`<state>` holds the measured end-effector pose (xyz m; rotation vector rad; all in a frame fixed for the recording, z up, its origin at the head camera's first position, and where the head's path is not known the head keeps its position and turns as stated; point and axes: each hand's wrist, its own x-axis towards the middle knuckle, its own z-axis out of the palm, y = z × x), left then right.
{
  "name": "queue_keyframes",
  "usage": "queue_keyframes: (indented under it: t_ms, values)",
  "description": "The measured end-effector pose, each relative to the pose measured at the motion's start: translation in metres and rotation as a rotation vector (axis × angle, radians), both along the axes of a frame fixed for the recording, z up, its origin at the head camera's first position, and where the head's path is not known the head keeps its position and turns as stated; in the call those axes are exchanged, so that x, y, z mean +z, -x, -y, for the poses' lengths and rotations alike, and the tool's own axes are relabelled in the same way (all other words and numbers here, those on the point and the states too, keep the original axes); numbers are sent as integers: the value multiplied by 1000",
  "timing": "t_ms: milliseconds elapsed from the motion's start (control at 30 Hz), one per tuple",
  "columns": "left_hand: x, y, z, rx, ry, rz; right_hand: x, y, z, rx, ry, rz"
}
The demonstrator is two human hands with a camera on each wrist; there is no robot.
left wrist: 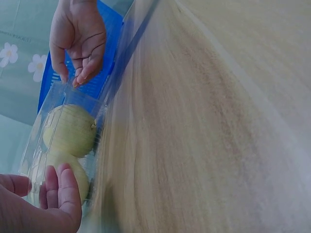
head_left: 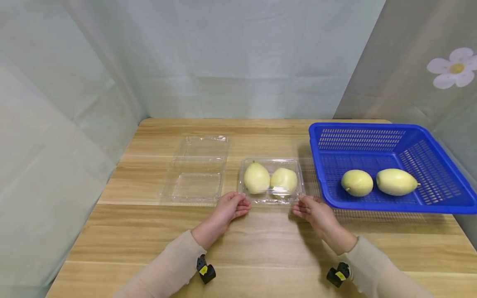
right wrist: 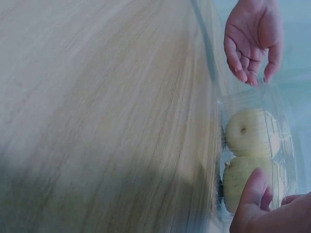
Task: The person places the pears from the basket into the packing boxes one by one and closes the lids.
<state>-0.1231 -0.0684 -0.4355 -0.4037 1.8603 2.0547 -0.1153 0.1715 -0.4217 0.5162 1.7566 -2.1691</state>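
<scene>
A clear plastic clamshell box (head_left: 270,200) lies on the wooden table with its lid down over two pale yellow pears (head_left: 256,178). At its near left corner, my left hand (head_left: 232,207) pinches the rim between thumb and fingers. My right hand (head_left: 314,212) pinches the near right corner in the same way. Seen from the left wrist, the pears (left wrist: 70,130) sit side by side under the plastic, between both hands. In the right wrist view, the right thumb (right wrist: 256,189) lies along the box's edge.
Left of the box, a second clear clamshell (head_left: 197,182) lies unfolded on the table (head_left: 261,256). A blue plastic basket (head_left: 372,205) stands at the right with two more pale yellow fruits (head_left: 357,183) in it. Pale cloth curtains (head_left: 238,62) hang behind the table.
</scene>
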Motion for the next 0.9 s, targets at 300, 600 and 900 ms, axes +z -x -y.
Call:
queue_keyframes:
  t_ms: [300,600,900]
  values:
    - [-1,4,-1,19,-1,13,-2,2,-2,21,17,-4]
    - [-4,4,0,42,-19,25,-3,3,-2,24,33,-25]
    - [-5,5,-1,56,-32,11,-4,4,-4,19,43,-31]
